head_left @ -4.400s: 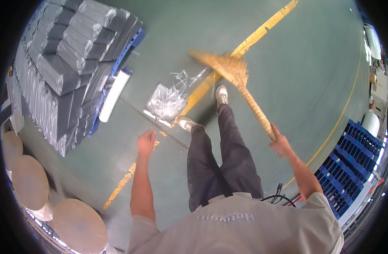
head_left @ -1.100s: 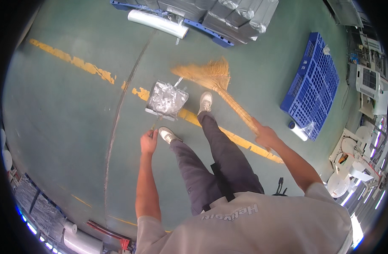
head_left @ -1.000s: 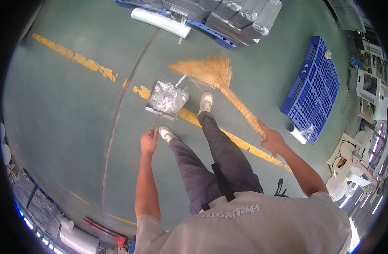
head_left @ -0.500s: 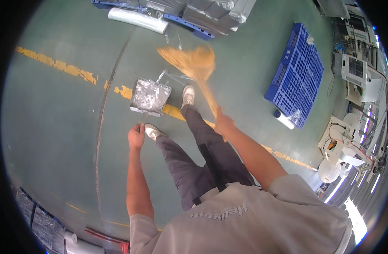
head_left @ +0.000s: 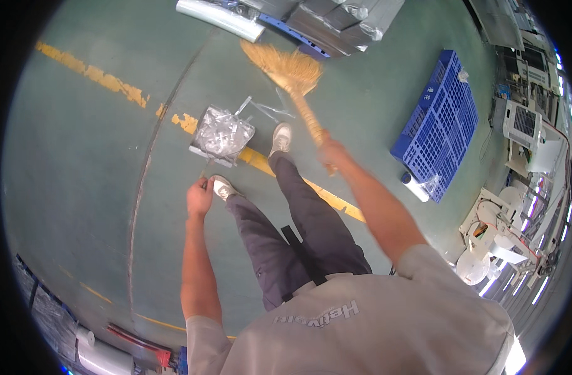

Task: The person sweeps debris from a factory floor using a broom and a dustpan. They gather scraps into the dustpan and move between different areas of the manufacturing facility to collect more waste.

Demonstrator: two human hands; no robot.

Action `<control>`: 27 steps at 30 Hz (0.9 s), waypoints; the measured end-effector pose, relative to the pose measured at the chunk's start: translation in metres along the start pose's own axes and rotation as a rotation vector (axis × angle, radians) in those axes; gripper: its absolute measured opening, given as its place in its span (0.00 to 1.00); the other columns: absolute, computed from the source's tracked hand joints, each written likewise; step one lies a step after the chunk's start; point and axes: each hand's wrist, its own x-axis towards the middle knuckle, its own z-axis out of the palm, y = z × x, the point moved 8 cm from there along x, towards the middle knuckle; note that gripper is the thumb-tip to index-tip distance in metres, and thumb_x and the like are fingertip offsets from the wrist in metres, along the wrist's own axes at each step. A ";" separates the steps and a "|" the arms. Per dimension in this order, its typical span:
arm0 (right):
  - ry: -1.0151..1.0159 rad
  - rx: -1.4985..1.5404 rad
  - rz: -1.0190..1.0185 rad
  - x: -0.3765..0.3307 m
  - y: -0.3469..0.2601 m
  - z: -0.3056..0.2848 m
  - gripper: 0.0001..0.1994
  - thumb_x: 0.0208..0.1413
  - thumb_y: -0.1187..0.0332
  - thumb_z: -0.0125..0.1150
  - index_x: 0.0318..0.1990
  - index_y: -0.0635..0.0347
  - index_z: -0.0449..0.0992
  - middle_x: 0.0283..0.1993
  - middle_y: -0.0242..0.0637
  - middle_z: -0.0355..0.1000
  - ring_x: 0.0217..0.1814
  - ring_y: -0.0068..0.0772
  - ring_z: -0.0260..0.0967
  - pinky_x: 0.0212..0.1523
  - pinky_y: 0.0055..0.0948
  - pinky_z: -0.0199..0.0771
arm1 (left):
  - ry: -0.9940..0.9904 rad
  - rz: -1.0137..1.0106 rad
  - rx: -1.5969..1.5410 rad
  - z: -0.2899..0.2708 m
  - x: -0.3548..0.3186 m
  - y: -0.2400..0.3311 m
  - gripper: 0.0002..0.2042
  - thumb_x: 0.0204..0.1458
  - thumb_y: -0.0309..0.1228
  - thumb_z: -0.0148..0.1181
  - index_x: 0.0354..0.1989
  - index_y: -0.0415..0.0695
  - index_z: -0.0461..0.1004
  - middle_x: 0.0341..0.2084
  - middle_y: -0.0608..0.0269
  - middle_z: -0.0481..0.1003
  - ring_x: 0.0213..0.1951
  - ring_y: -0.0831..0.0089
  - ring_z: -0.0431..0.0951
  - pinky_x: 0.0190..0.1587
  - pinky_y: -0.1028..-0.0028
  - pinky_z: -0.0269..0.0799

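My right hand [head_left: 333,152] is closed round the handle of a straw broom [head_left: 296,76]. Its fanned bristles point away from me, at the foot of a wrapped stack. My left hand [head_left: 200,195] grips the thin handle of a metal dustpan [head_left: 199,152], which lies in front of my left shoe. Crumpled clear plastic film [head_left: 223,132] heaps up in the pan. More strips of clear film [head_left: 258,107] trail from its far right corner onto the floor, between the pan and the broom.
A blue plastic pallet [head_left: 441,119] lies at the right, with a small film roll [head_left: 416,186] at its near edge. Ahead, grey wrapped goods [head_left: 345,25] stand on another blue pallet, beside a long film roll [head_left: 220,19]. White machines [head_left: 523,119] line the far right.
My right hand has carried the broom forward, so its bristles now reach close to the far film roll and pallet. The dustpan has tilted slightly in my left hand's grip.
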 end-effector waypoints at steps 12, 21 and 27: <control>-0.124 0.011 -0.040 -0.135 0.133 -0.004 0.46 0.40 0.72 0.54 0.69 0.42 0.38 0.30 0.50 0.73 0.23 0.41 0.72 0.29 0.36 0.74 | 0.007 0.005 0.017 0.007 0.001 -0.002 0.19 0.54 0.45 0.53 0.29 0.39 0.75 0.22 0.43 0.73 0.27 0.46 0.73 0.32 0.60 0.68; -0.033 0.180 -0.063 -0.005 0.090 0.042 0.47 0.39 0.74 0.54 0.69 0.46 0.35 0.31 0.52 0.73 0.26 0.46 0.73 0.28 0.38 0.73 | -0.065 0.150 0.176 -0.013 0.019 0.010 0.18 0.53 0.45 0.54 0.31 0.39 0.76 0.21 0.44 0.73 0.27 0.46 0.73 0.31 0.58 0.69; -0.106 -0.144 -0.225 -0.065 0.107 0.136 0.48 0.38 0.72 0.55 0.69 0.42 0.37 0.36 0.55 0.73 0.38 0.51 0.73 0.40 0.39 0.72 | -0.120 0.326 0.304 -0.017 0.041 0.001 0.16 0.52 0.43 0.54 0.29 0.40 0.75 0.23 0.45 0.74 0.29 0.46 0.73 0.33 0.56 0.69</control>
